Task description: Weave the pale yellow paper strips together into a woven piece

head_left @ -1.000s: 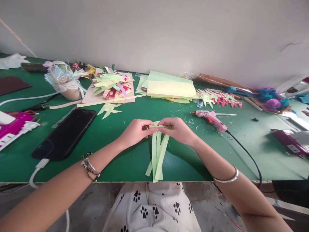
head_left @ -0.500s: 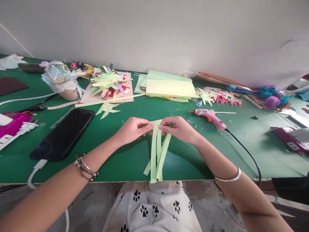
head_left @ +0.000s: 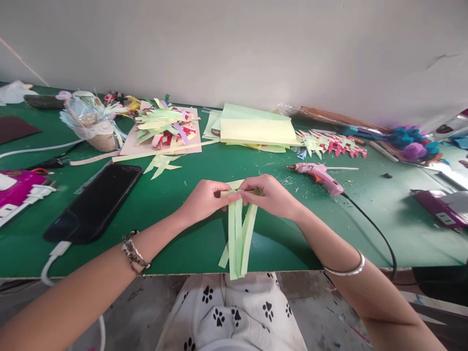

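Observation:
Several pale green paper strips [head_left: 236, 239] hang down from between my hands toward the table's front edge, their lower ends side by side and partly overlapping. My left hand [head_left: 211, 199] pinches their upper ends from the left, thumb and fingers pressed together. From the right, my right hand [head_left: 265, 196] pinches the same upper ends, and the two thumb tips meet in the middle. Just where the strips cross is mostly hidden by my fingers. A woven green paper piece [head_left: 163, 164] lies beyond my left hand.
A pink glue gun [head_left: 321, 175] lies to the right, its black cord running to the front edge. A black phone [head_left: 97, 202] on a white cable lies left. Farther back are a heap of paper strips [head_left: 164, 124], stacked paper sheets [head_left: 258, 131] and a wrapped pot [head_left: 97, 129].
My hands have come together, thumbs now meeting over the strips' upper ends. A crosswise strip end now shows at my left thumb, and the hanging strips have drawn closer together.

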`<state>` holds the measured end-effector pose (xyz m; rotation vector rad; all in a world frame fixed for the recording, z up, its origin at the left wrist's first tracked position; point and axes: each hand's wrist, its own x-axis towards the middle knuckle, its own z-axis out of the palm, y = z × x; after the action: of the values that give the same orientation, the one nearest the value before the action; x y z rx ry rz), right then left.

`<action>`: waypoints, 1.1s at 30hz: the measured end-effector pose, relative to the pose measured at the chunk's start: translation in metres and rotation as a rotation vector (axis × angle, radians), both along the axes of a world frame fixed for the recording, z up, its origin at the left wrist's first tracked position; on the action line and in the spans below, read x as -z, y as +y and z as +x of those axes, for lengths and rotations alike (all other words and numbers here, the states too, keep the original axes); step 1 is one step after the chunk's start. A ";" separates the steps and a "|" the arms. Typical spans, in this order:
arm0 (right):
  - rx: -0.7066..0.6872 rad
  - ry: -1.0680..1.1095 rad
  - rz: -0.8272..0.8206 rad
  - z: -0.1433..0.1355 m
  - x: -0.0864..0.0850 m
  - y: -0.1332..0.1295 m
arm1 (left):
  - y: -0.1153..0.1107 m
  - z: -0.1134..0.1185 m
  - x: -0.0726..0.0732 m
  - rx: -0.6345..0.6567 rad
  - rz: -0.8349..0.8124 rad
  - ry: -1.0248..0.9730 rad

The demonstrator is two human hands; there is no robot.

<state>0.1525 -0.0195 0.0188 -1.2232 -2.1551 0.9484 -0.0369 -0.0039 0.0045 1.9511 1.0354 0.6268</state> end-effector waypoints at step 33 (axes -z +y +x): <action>0.137 0.007 -0.039 0.004 -0.004 -0.001 | 0.002 -0.001 0.002 -0.114 -0.072 -0.116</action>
<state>0.1568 -0.0201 0.0233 -1.3648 -2.0270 0.9391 -0.0378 -0.0021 0.0026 1.7815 1.0869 0.7461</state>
